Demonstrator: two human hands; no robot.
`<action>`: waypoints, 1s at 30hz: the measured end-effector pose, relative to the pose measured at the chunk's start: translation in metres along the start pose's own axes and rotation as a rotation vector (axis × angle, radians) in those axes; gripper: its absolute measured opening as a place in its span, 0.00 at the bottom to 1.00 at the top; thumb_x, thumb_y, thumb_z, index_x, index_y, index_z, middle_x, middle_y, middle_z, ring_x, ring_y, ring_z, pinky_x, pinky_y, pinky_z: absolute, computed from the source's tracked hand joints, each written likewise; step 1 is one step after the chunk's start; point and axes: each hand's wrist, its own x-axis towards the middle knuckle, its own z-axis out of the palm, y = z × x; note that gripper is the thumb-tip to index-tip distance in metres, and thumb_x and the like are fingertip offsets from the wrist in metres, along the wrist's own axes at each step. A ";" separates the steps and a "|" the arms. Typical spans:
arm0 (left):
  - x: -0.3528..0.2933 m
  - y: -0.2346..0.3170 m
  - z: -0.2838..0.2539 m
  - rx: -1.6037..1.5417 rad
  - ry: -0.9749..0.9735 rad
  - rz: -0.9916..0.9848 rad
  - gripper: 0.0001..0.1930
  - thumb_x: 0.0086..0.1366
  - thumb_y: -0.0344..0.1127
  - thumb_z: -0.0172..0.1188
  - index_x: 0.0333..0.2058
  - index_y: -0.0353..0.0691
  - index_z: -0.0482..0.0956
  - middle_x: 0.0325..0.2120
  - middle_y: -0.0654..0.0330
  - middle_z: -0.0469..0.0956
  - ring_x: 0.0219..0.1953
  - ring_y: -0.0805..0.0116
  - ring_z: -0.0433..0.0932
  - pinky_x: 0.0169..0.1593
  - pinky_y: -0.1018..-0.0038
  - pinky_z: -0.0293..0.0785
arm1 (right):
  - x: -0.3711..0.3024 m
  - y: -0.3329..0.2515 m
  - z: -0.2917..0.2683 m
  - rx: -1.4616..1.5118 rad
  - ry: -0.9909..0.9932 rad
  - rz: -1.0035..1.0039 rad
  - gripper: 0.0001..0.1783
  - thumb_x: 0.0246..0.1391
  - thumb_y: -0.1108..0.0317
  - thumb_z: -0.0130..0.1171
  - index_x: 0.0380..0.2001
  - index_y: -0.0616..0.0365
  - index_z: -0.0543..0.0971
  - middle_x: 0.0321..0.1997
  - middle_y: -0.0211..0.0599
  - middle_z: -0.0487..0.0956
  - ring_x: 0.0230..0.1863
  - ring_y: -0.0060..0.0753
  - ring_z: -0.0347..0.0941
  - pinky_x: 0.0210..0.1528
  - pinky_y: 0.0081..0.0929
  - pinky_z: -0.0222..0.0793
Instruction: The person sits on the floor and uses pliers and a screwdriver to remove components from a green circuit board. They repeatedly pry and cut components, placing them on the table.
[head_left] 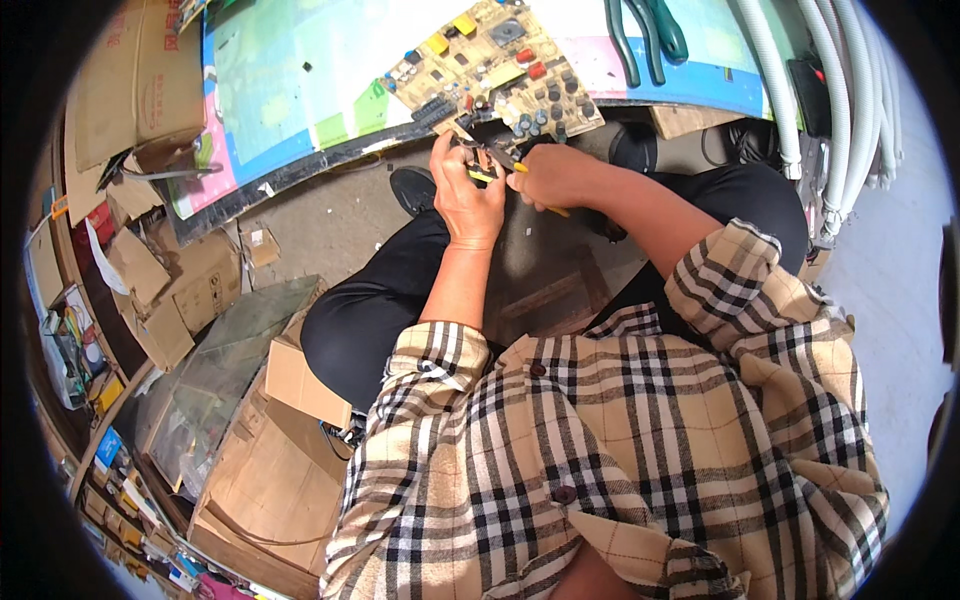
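Note:
A tan circuit board (470, 75) crowded with capacitors, yellow blocks and red parts lies across the table's near edge. Just below its near corner, my left hand (468, 205) pinches a small dark part with a yellow-green patch (482, 174); its exact kind is too small to make out. My right hand (560, 180) is closed around a yellow-handled hand tool (519, 168), which looks like pliers. The tool's dark tip points left and meets the piece at my left fingers. Both hands are close together over the gap between my knees.
Green-handled tools (640, 40) lie on the table (270, 100), right of the board. Pale corrugated hoses (850, 110) hang at the far right. Cardboard boxes (140, 80) stand at the left, and an open carton (280, 470) sits beside my left leg.

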 end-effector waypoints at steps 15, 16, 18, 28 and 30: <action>0.003 -0.004 -0.006 -0.014 0.032 -0.037 0.27 0.46 0.25 0.68 0.44 0.40 0.64 0.49 0.44 0.68 0.48 0.40 0.72 0.44 0.58 0.75 | -0.035 -0.045 -0.036 -0.901 0.411 -0.265 0.10 0.46 0.64 0.59 0.30 0.58 0.81 0.31 0.41 0.78 0.30 0.40 0.79 0.33 0.35 0.74; 0.002 -0.005 -0.006 -0.020 0.031 -0.037 0.27 0.47 0.25 0.68 0.44 0.40 0.64 0.49 0.44 0.67 0.48 0.41 0.72 0.44 0.58 0.75 | -0.031 -0.044 -0.033 -0.970 0.482 -0.304 0.10 0.46 0.64 0.59 0.30 0.57 0.81 0.32 0.39 0.76 0.31 0.38 0.78 0.33 0.33 0.73; -0.001 -0.008 -0.007 -0.004 0.013 -0.049 0.26 0.48 0.26 0.68 0.44 0.40 0.64 0.50 0.44 0.67 0.47 0.41 0.73 0.43 0.58 0.76 | -0.023 -0.044 -0.027 -1.112 0.615 -0.396 0.10 0.45 0.64 0.58 0.30 0.56 0.81 0.33 0.34 0.73 0.32 0.33 0.76 0.32 0.29 0.71; 0.002 -0.006 -0.001 -0.057 0.020 -0.096 0.27 0.47 0.26 0.68 0.44 0.41 0.64 0.49 0.48 0.69 0.45 0.45 0.75 0.42 0.61 0.76 | 0.004 -0.062 -0.031 -1.696 0.479 -0.572 0.10 0.46 0.62 0.58 0.30 0.50 0.83 0.38 0.29 0.70 0.40 0.27 0.68 0.36 0.21 0.62; -0.001 -0.007 -0.001 -0.049 0.016 -0.108 0.26 0.46 0.26 0.68 0.43 0.40 0.65 0.49 0.47 0.70 0.46 0.46 0.74 0.44 0.62 0.76 | 0.002 -0.063 -0.031 -1.725 0.451 -0.579 0.10 0.46 0.61 0.58 0.30 0.49 0.84 0.39 0.30 0.70 0.41 0.28 0.69 0.37 0.22 0.64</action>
